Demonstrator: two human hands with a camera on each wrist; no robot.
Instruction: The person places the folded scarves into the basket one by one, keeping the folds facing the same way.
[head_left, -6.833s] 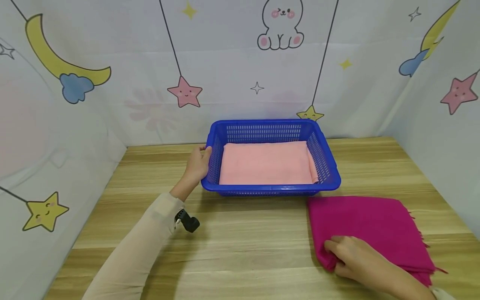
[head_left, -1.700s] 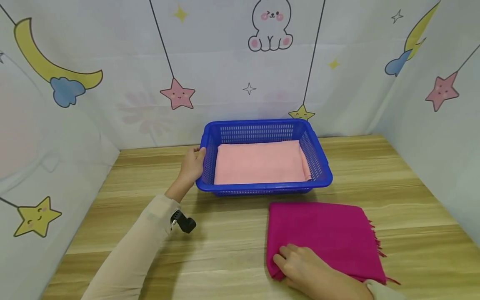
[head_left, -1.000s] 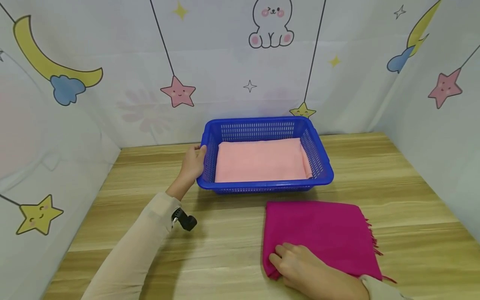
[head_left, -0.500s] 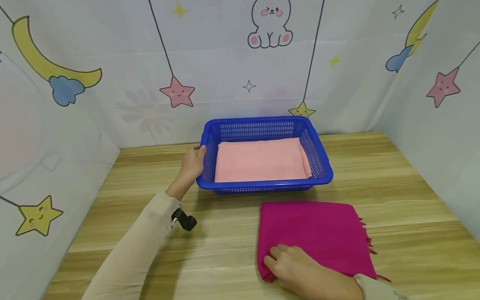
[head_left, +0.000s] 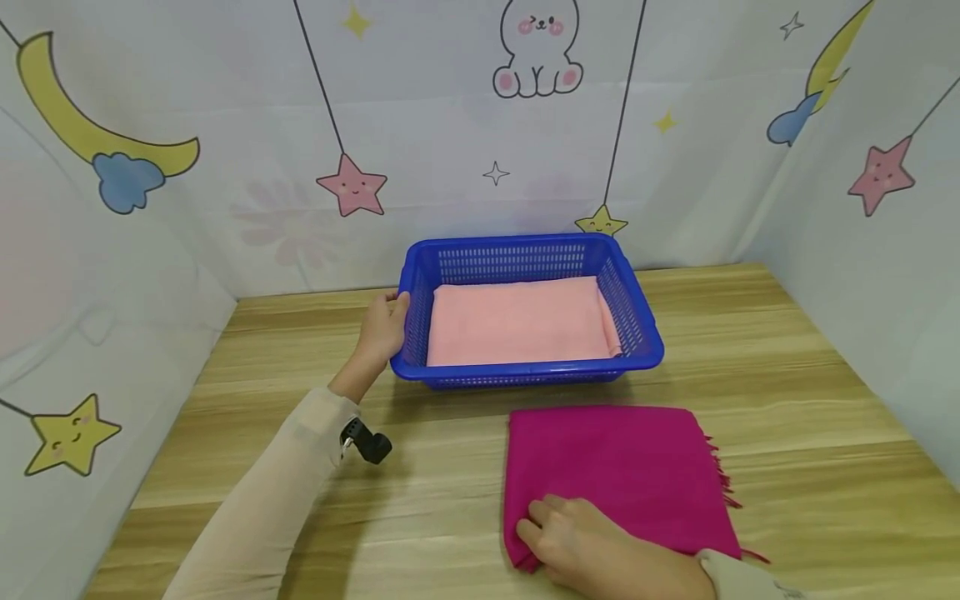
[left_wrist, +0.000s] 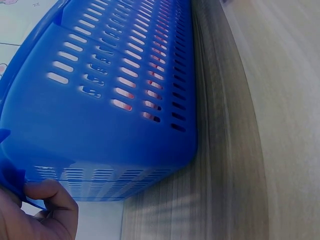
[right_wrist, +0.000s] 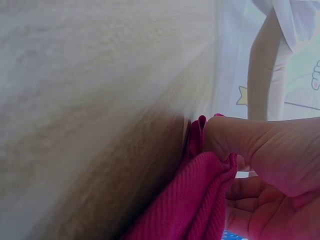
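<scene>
— What is nearest to us?

— The right hand (head_left: pixel 592 546), close to the near edge of the light wooden table (head_left: pixel 810 367). Its fingers and thumb are bent and pinch the near left corner of the folded deep pink cloth with a fringe (head_left: pixel 622 475). From the right wrist view the thumb (right_wrist: pixel 235 135) squeezes the layers together, so I think the fold does not fall open.

— Where does that cloth lie?

— Flat on the table, right of the middle, just in front of the basket but not touching it. The fringe hangs off its right side.

— And the other hand?

— The left hand (head_left: pixel 382 327) is farther back. Its fingers curl round the left rim of the blue plastic basket with slotted walls (head_left: pixel 637 317). It looks like it holds the basket so it will not slide.

— What is in the basket?

— A folded pale pink cloth (head_left: pixel 517 321) lies flat on the bottom and fills most of it.

— And behind?

— The basket sits near the far edge of the table. A white curtain with stars, moons and a bunny (head_left: pixel 465 125) hangs there.
</scene>
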